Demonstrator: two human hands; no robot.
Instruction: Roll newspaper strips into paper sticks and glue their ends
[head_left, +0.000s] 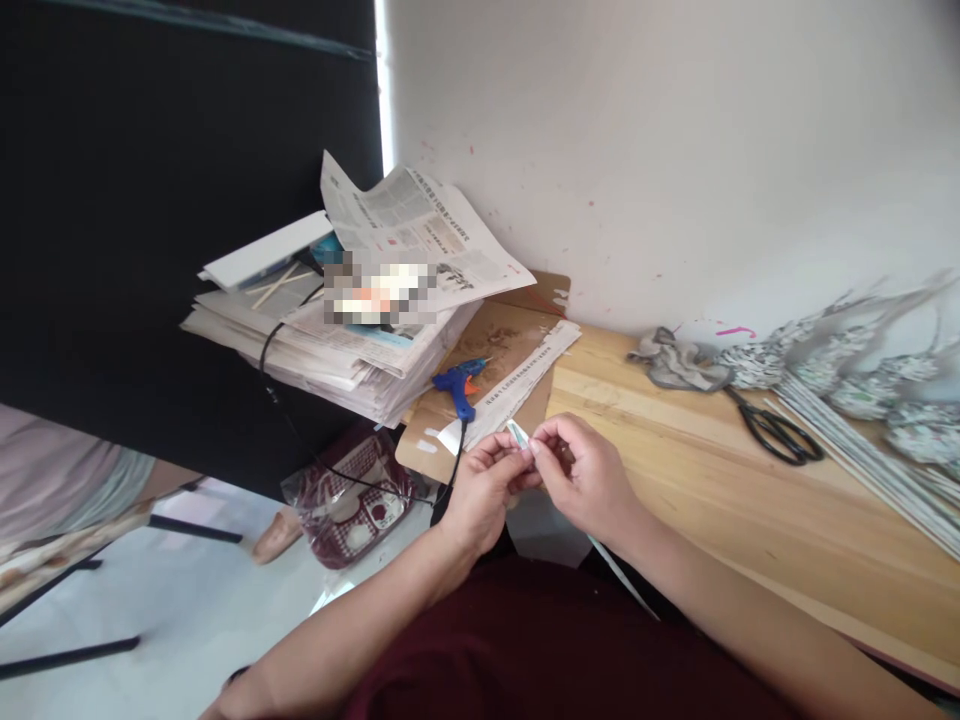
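Observation:
Close together at the table's front edge, my left hand and my right hand both pinch a narrow paper strip. Its pale, pointed end sticks up between my fingertips. A thin pale length shows below my right wrist; whether it belongs to the same strip is hidden by my hand. Just beyond my left hand lies a blue glue gun with an orange trigger, its black cord running down beside that hand. A printed newspaper strip rests on the brown cardboard next to the glue gun.
A tall newspaper stack stands at the back left. On the wooden table, black-handled scissors, a grey cloth, thin paper rods and woven paper pieces lie to the right. A plastic-wrapped maroon item is below left. Part of another person shows at left.

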